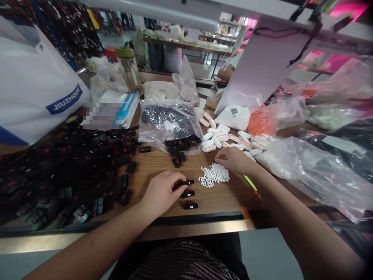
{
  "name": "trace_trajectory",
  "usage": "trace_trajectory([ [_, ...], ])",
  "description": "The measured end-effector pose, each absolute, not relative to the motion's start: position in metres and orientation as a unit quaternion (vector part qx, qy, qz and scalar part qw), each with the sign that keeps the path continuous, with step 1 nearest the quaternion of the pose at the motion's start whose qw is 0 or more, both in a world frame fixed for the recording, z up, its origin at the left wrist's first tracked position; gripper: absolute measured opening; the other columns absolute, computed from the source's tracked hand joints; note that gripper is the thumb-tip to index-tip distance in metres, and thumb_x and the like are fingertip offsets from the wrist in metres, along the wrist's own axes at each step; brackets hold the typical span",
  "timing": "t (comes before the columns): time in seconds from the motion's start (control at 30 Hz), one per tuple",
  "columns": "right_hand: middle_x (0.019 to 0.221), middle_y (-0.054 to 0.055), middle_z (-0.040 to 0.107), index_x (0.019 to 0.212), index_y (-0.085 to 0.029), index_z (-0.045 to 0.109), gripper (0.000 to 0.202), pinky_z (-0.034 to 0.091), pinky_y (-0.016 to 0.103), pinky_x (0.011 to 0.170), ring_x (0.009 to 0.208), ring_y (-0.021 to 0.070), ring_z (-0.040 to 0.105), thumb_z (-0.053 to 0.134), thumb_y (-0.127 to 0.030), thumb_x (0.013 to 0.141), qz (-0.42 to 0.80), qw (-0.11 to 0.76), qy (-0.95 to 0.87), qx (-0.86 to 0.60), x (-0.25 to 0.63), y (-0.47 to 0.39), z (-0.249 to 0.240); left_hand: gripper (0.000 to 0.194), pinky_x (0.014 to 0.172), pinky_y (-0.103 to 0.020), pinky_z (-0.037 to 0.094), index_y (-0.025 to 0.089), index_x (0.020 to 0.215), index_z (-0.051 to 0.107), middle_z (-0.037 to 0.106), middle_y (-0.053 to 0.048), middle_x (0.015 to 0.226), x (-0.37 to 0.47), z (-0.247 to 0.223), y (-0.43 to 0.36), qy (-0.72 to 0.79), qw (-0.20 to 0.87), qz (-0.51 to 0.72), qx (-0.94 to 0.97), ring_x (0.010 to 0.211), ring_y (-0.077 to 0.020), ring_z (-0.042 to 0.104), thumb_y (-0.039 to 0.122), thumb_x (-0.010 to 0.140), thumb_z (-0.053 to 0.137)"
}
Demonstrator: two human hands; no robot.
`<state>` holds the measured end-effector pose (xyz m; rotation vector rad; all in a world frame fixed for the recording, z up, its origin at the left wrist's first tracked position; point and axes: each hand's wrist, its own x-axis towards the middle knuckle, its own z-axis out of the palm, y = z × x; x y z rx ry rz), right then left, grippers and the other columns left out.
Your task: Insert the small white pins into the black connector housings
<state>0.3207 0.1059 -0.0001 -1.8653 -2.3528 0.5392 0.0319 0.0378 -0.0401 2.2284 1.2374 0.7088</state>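
Observation:
My left hand pinches the end of a small black plastic part between thumb and fingers, at the table's front. Two similar black parts, a nearer one and a middle one, lie in a column below it, each showing small white dots. A heap of tiny white plastic pins is spread to the right of these parts. Over the heap's far edge is my right hand, its fingertips pressed together; whatever they hold is too small to make out.
A large pile of black parts covers the left side. Behind are a clear bag of black parts, several white-and-orange pieces and a bottle. A yellow-green pen-like tool lies beside my right forearm. Plastic bags crowd the right.

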Motion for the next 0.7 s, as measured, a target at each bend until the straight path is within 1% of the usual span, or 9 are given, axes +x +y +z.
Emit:
trace_trajectory([
  [0.17,0.071,0.003,0.074,0.073,-0.018,0.074,0.013,0.043,0.028,0.06,0.065,0.0178,0.065,0.062,-0.022,0.075,0.174,0.039,-0.757,-0.629,0.322,0.108,0.001,0.006,0.068,-0.03,0.045,0.022,0.089,0.066,0.062,0.002,0.073,0.032,-0.039,0.038,0.451,0.254,0.261,0.815,0.07,-0.0171,0.057,0.019,0.085,0.07],
  [0.3,0.071,0.001,0.075,0.073,-0.019,0.076,0.018,0.046,0.025,0.06,0.065,0.0156,0.066,0.06,-0.026,0.078,0.218,0.043,-0.748,-0.626,0.332,0.11,0.002,0.007,0.067,-0.03,0.044,0.021,0.089,0.067,0.062,0.002,0.073,0.032,-0.038,0.038,0.452,0.254,0.258,0.815,0.07,-0.0174,0.057,0.018,0.084,0.071],
  [0.4,0.074,0.001,0.076,0.077,-0.02,0.077,0.018,0.048,0.025,0.062,0.068,0.0163,0.067,0.061,-0.029,0.079,0.229,0.054,-0.743,-0.626,0.334,0.107,0.001,0.007,0.067,-0.03,0.044,0.021,0.089,0.067,0.062,0.002,0.073,0.032,-0.038,0.038,0.452,0.254,0.257,0.815,0.071,-0.0175,0.058,0.018,0.084,0.071],
  [0.53,0.081,0.004,0.076,0.081,-0.019,0.076,0.017,0.047,0.028,0.066,0.073,0.019,0.067,0.062,-0.028,0.079,0.187,0.077,-0.747,-0.634,0.332,0.099,-0.003,0.007,0.068,-0.03,0.044,0.021,0.09,0.067,0.063,0.002,0.073,0.032,-0.038,0.038,0.457,0.255,0.254,0.814,0.071,-0.0173,0.058,0.018,0.084,0.071],
  [0.63,0.077,0.005,0.073,0.077,-0.018,0.074,0.014,0.044,0.029,0.062,0.069,0.0194,0.065,0.062,-0.024,0.079,0.156,0.086,-0.754,-0.632,0.328,0.095,-0.005,0.007,0.069,-0.03,0.044,0.021,0.09,0.067,0.063,0.002,0.075,0.033,-0.039,0.038,0.456,0.257,0.253,0.813,0.072,-0.0176,0.058,0.019,0.085,0.071],
  [0.7,0.074,0.004,0.072,0.078,-0.017,0.072,0.013,0.044,0.028,0.06,0.066,0.0182,0.064,0.061,-0.024,0.081,0.164,0.093,-0.751,-0.633,0.322,0.091,-0.003,0.007,0.07,-0.031,0.045,0.021,0.09,0.067,0.064,0.001,0.076,0.033,-0.039,0.038,0.456,0.258,0.252,0.814,0.072,-0.0177,0.058,0.019,0.085,0.07],
])
